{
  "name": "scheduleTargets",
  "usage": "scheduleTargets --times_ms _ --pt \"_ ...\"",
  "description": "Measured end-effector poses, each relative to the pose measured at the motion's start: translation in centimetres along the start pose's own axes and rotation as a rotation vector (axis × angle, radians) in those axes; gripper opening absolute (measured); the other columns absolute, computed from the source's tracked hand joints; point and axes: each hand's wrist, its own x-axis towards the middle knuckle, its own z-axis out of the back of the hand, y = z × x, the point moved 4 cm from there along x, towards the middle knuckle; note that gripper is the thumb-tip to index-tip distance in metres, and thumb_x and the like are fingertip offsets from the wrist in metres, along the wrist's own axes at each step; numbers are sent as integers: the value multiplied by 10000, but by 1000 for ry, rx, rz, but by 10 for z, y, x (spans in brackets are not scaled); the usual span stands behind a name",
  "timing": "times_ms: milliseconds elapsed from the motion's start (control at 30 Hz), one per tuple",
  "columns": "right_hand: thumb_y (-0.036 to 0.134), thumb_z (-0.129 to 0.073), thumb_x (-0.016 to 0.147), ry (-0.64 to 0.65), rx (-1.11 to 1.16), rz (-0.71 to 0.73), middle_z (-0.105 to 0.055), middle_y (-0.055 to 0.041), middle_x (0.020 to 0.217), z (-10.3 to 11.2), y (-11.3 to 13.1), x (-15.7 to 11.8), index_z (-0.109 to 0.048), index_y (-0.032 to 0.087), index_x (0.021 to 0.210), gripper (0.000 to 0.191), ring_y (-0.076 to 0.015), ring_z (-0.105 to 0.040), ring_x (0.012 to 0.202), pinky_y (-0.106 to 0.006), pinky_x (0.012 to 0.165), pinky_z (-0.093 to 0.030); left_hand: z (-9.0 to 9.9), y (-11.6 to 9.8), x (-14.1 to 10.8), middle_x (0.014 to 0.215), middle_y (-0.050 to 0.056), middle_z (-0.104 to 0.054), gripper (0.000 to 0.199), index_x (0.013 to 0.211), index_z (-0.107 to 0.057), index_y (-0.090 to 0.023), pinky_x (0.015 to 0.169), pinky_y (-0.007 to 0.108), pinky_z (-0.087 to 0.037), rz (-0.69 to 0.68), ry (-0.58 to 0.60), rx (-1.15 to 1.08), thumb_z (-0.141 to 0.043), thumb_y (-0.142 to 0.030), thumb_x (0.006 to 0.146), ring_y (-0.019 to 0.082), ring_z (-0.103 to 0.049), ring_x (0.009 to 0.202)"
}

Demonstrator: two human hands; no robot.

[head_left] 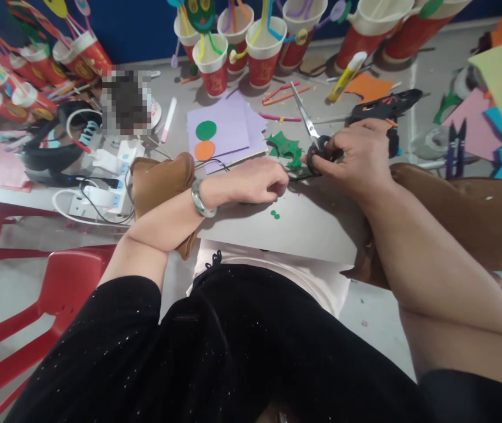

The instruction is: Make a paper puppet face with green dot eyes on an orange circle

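Note:
My right hand (359, 155) is closed round the black handles of a pair of scissors (309, 122), whose blades point up and away over the table. My left hand (259, 180) has its fingers curled in, low over the table edge; whatever they pinch is hidden. Two small green paper dots (275, 215) lie just below my left hand. Between the hands are jagged green paper scraps (285, 150). Beyond my left hand, purple paper sheets (226, 120) carry a green paper circle (206, 130) and an orange paper circle (204, 151).
Red paper cups (265, 61) with pipe-cleaner figures line the back. A black glue gun (385, 107) lies past my right hand, near a yellow marker (346, 77). Brown cushions (466, 217) flank the front edge. A power strip (121, 176) with cables sits left, above a red chair (72, 282).

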Motion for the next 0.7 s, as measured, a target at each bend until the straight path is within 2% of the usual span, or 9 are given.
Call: scheduleTargets --times_ms 67,200,367,500,700 --pt "483 -762 862 13 3 5 -542 -12 693 -2 0 1 -414 252 660 464 -207 -520 775 -546 1100 -397 5 -5 -2 866 57 -744 189 858 -812 -183 757 335 -434 -1 26 58 -640 -106 841 171 -622 784" --pt "492 -759 861 15 7 -4 -528 -12 701 -4 -3 2 -401 256 667 470 -216 -515 778 -549 1106 -381 9 -23 -20 921 88 -760 287 956 -840 -180 728 343 -419 -26 166 212 -581 -89 871 192 -636 799" --pt "484 -774 860 -32 6 -19 -508 -2 670 -7 -2 4 -397 258 649 488 -201 -486 750 -546 1086 -389 -2 -32 -42 1002 91 -781 461 1241 -829 -232 776 326 -462 -9 148 251 -535 -73 924 210 -691 905" --pt "509 -767 868 -59 33 -37 -509 9 628 -11 -1 7 -393 263 625 510 -177 -446 688 -528 1071 -405 -11 -31 -38 1082 116 -789 301 1136 -840 -179 878 343 -500 42 60 186 -584 -158 979 223 -710 995" --pt "489 -758 852 -68 27 -71 -509 3 632 -10 -3 10 -384 276 614 492 -175 -421 678 -496 1032 -416 -18 -35 -18 1064 123 -773 258 1017 -830 -156 897 364 -499 43 74 268 -590 -126 927 234 -689 998"
